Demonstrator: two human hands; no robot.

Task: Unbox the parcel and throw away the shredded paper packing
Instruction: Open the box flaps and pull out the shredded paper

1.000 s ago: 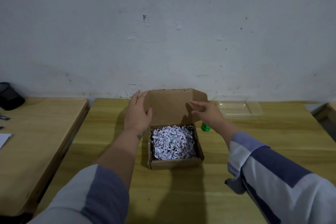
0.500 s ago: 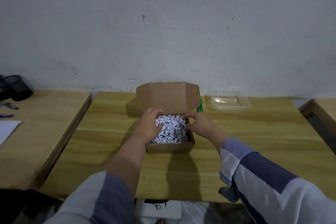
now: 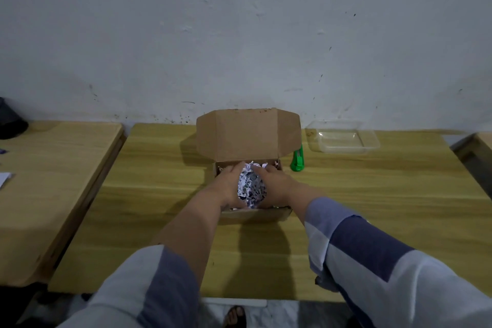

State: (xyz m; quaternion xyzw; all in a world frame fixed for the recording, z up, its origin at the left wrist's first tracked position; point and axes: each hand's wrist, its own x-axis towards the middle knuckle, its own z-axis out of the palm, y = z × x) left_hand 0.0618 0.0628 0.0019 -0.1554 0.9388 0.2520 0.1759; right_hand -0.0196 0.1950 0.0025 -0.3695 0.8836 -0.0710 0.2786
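Observation:
A small brown cardboard box (image 3: 253, 214) sits in the middle of the wooden table (image 3: 372, 194), its lid (image 3: 247, 134) standing upright at the back. Both my hands are inside it. My left hand (image 3: 227, 185) and my right hand (image 3: 274, 185) press from either side on a bunched clump of white shredded paper (image 3: 250, 189), which shows between them. Whatever lies under the paper is hidden.
A green utility knife (image 3: 297, 161) stands just right of the box. A clear plastic tray (image 3: 343, 138) rests at the back right. A second table (image 3: 53, 168) adjoins on the left, with a dark object (image 3: 10, 120) at its far edge. A wall rises close behind.
My hands went from the lid's sides down into the box and closed in on the shredded paper, gathering it into a clump between them. The view has tilted down.

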